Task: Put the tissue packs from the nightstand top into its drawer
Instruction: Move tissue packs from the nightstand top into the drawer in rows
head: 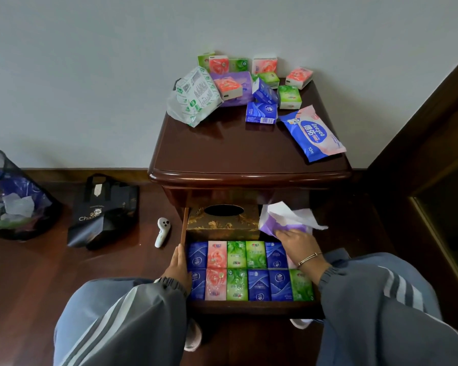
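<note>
A person crouches before a dark wooden nightstand [249, 157], its drawer [249, 306] pulled open toward 6 o'clock. Small tissue packs [249, 270] fill the drawer's front in two neat rows, each pack's long axis running 12 to 6 o'clock, faces up. Behind them, at 12 o'clock, sits a gold tissue box [222, 220] with its oval slot upward. The right hand [295, 243], fingers curled and closed, presses on a crumpled purple-and-white pack [286, 220] in the drawer's back corner at 1 o'clock. The left hand [179, 268], fingers together and flat, rests on the drawer's left edge at 9 o'clock, holding nothing. More packs [262, 112] lie scattered at mixed angles on the surface's far side, beside a blue wipes pouch [312, 133].
</note>
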